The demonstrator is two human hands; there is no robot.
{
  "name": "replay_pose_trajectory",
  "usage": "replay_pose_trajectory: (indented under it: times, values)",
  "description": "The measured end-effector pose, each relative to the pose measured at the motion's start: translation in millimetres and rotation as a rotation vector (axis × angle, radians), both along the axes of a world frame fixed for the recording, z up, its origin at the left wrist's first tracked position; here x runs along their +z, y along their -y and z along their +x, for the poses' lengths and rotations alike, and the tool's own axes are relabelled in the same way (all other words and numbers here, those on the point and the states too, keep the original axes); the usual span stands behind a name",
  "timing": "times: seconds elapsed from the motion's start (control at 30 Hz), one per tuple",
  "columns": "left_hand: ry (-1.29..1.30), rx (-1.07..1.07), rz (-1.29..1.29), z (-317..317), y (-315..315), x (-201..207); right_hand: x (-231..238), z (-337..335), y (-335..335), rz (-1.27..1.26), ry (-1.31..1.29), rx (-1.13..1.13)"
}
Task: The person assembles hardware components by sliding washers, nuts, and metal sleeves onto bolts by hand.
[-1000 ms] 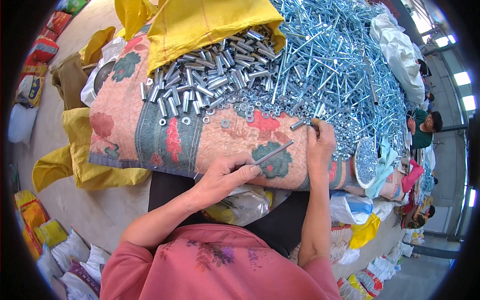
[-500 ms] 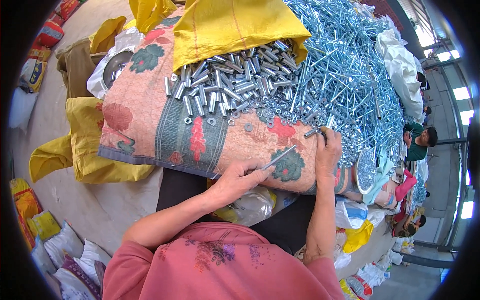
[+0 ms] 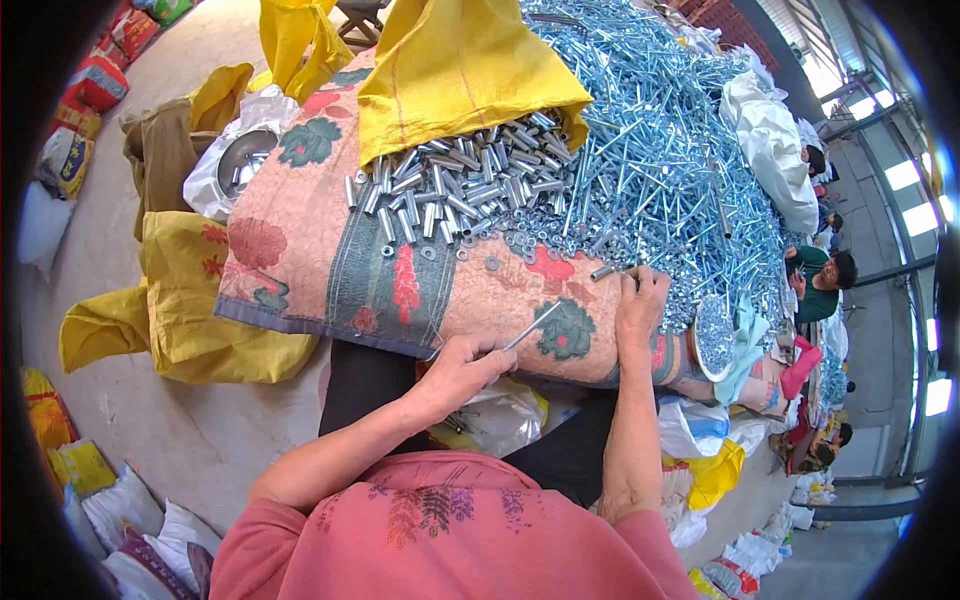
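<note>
My left hand (image 3: 462,368) is closed around one end of a thin metal rod (image 3: 533,326), which points up and to the right over the flowered cloth. At the near edge of the hardware heap, my right hand (image 3: 641,308) has its fingers bent down among small nuts and washers; what they pinch is hidden. Just left of its fingertips lies a short metal tube (image 3: 602,272). More short metal tubes (image 3: 460,185) spill from under a yellow woven sack (image 3: 465,70). Loose washers (image 3: 492,264) lie in front of them. Long bolts (image 3: 650,140) form a large heap behind my right hand.
A padded floral cloth (image 3: 290,265) covers the work surface. To the right stand a bowl of small parts (image 3: 714,340) and a pale green cloth (image 3: 743,345). A metal bowl (image 3: 245,160) sits far left. Another person (image 3: 820,285) works at the right.
My right hand's fingers have come down into the small parts, and the tube by them has shifted slightly. My left hand keeps its hold on the rod. The whole view has shifted a little.
</note>
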State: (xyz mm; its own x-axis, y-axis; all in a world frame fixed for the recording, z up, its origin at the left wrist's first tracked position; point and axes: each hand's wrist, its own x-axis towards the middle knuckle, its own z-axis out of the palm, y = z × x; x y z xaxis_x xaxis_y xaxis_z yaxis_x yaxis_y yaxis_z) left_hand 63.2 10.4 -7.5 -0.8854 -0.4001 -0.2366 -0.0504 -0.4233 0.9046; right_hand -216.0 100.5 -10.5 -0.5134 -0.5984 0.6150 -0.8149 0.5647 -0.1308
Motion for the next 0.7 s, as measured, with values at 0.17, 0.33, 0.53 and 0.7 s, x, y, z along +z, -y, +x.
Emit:
replay_pose_trajectory:
  times: [0.17,0.33,0.53,0.7]
  values:
    - [0.106,0.002,-0.122,-12.5,-3.7,4.6,-7.6,-1.1,-19.3,-0.303,0.404,0.025]
    - [0.062,-0.04,-0.289,-27.7,-10.0,-4.9,29.2,71.2,-32.0,-0.572,1.285,0.394]
    - [0.069,-0.104,-0.389,-38.4,-13.8,-2.8,24.8,88.3,-51.6,-0.551,1.457,0.527]
    - [0.061,-0.166,-0.448,-35.4,-11.3,11.9,32.5,85.5,-54.8,-0.562,1.434,0.562]
